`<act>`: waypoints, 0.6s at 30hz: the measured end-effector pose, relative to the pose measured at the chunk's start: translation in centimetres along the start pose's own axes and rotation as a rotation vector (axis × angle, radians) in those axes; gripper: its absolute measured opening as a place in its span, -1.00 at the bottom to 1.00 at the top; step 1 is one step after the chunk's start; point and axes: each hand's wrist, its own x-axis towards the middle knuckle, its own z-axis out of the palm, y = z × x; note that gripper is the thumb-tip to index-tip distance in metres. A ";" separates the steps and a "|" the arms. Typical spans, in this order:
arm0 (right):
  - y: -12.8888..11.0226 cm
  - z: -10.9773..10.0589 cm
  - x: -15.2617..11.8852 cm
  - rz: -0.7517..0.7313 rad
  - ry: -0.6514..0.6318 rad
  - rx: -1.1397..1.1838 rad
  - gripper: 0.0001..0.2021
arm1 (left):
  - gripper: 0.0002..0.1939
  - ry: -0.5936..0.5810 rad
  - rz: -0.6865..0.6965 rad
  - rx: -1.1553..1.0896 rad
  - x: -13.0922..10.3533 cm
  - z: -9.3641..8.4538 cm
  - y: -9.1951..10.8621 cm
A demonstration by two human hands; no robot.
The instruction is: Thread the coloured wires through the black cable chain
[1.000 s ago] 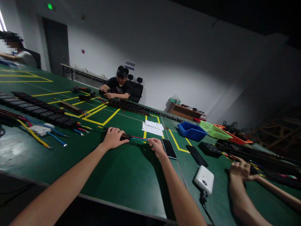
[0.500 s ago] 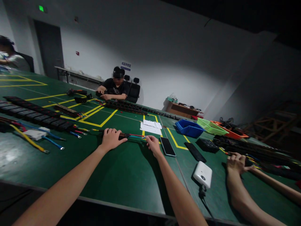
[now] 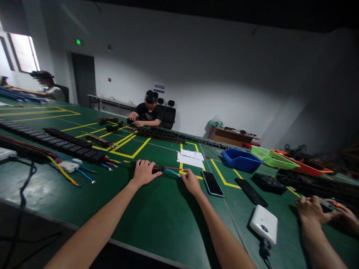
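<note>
A short dark wire bundle (image 3: 157, 169) with copper-coloured stripes lies on the green table in front of me. My left hand (image 3: 144, 172) is wrapped over it from above, the thumb pointing right along it and the palm hiding its middle. From its right end run red and blue wires (image 3: 171, 172), slightly fanned apart. Their tips are pinched between the fingers of my right hand (image 3: 191, 181); the exact grip on each tip is too small to make out. A yellow wire end (image 3: 127, 161) sticks out left of my left hand.
Right of my right hand lie a phone (image 3: 213, 183), a black slab (image 3: 251, 192) and a white device (image 3: 264, 223) with a cable. Beyond are paper sheets (image 3: 190, 158) and blue (image 3: 241, 160), green and orange bins. Black segmented strips (image 3: 75, 147) lie left. Co-workers' hands work at far right and across.
My view has tilted and swung left, so the table sits lower and further right. The red wire now stands apart from the blue ones. The right-hand co-worker's hands now hold a grey part.
</note>
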 end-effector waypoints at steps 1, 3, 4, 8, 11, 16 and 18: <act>-0.1 -0.1 -0.1 -0.002 -0.009 -0.012 -0.70 | -0.31 0.001 0.008 0.004 0.0 0.0 0.0; -0.5 -0.2 -0.2 -0.004 -0.002 -0.050 -0.70 | -0.31 -0.004 0.006 0.012 0.2 -0.1 0.0; -0.7 -0.3 -0.2 -0.004 0.006 -0.067 -0.69 | -0.30 -0.010 0.007 0.017 0.3 -0.2 0.0; -1.4 -0.6 -0.1 0.018 0.031 -0.092 -0.66 | -0.29 -0.058 0.010 0.041 0.8 -0.3 0.0; -1.6 -0.8 -0.2 0.007 0.033 -0.078 -0.68 | -0.26 -0.088 0.007 0.043 1.1 -0.5 0.1; -1.3 -1.1 -0.1 -0.025 0.011 -0.066 -0.78 | -0.24 -0.117 0.011 0.023 1.2 -1.0 0.3; -1.2 -1.2 -0.1 -0.015 -0.009 -0.057 -0.81 | -0.23 -0.121 0.011 0.020 1.3 -1.2 0.4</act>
